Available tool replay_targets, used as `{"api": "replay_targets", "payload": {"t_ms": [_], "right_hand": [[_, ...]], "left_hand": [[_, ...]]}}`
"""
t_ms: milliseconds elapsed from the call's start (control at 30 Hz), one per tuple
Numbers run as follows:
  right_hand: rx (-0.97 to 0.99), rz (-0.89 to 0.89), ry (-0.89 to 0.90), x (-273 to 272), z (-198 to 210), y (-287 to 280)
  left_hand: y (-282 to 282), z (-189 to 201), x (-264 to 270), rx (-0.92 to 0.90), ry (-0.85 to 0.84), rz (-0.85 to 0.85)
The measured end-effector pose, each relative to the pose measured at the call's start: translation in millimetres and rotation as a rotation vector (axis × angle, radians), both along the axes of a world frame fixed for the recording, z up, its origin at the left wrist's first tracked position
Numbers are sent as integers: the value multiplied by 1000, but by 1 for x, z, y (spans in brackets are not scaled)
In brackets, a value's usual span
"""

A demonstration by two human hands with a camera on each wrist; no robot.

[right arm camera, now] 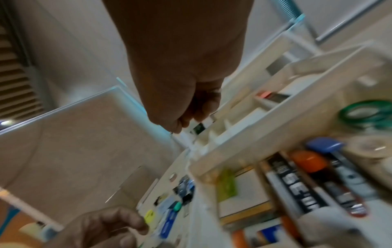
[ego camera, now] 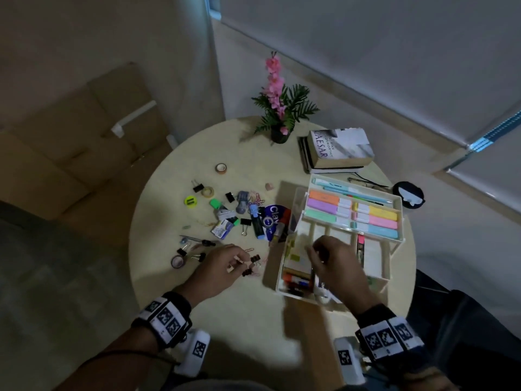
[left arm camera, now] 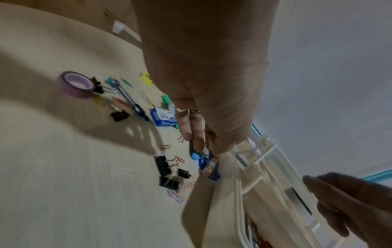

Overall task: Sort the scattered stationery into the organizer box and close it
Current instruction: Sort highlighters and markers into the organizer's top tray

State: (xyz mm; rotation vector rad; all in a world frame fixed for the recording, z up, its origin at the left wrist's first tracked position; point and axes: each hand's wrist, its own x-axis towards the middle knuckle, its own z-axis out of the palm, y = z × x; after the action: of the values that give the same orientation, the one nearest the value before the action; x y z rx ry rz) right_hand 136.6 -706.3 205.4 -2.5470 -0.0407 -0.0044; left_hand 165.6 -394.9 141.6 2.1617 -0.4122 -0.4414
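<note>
The white organizer box (ego camera: 280,277) stands open on the right of the round table, and its raised upper tray holds pastel highlighters (ego camera: 352,213). My right hand (ego camera: 317,251) hovers over the box's small compartments (right arm camera: 220,134), fingers curled round a small dark item that is too blurred to name. My left hand (ego camera: 239,262) hangs over black binder clips (ego camera: 254,259) left of the box; in the left wrist view its fingers (left arm camera: 195,134) point down, nearly straight, with nothing plainly in them. The clips (left arm camera: 163,165) lie on the table. Markers (right arm camera: 307,161) and a green tape roll (right arm camera: 364,114) fill the lower tray.
Scattered over the table's left half are a purple tape roll (ego camera: 177,261), a staples box (ego camera: 222,229), a clay packet (ego camera: 272,218), paper clips and more binder clips. A flower pot (ego camera: 279,134) and stacked books (ego camera: 338,148) stand at the far edge.
</note>
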Motion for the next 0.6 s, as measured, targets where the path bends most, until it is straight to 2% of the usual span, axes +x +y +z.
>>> {"api": "replay_targets", "payload": {"t_ms": [67, 133, 233, 367, 500, 600], "right_hand": [[13, 177, 53, 9, -2, 33], [62, 250, 137, 21, -6, 67], [83, 167, 343, 45, -15, 111], [-254, -34, 571, 81, -55, 137], [-394, -134, 684, 96, -67, 147], [-434, -163, 660, 98, -74, 151]], "left_hand": [[19, -5, 0, 6, 21, -4], [38, -8, 0, 6, 22, -3], [66, -14, 3, 0, 40, 19], [103, -26, 8, -14, 97, 77], [136, -33, 11, -55, 122, 117], [153, -37, 17, -83, 141, 117]]}}
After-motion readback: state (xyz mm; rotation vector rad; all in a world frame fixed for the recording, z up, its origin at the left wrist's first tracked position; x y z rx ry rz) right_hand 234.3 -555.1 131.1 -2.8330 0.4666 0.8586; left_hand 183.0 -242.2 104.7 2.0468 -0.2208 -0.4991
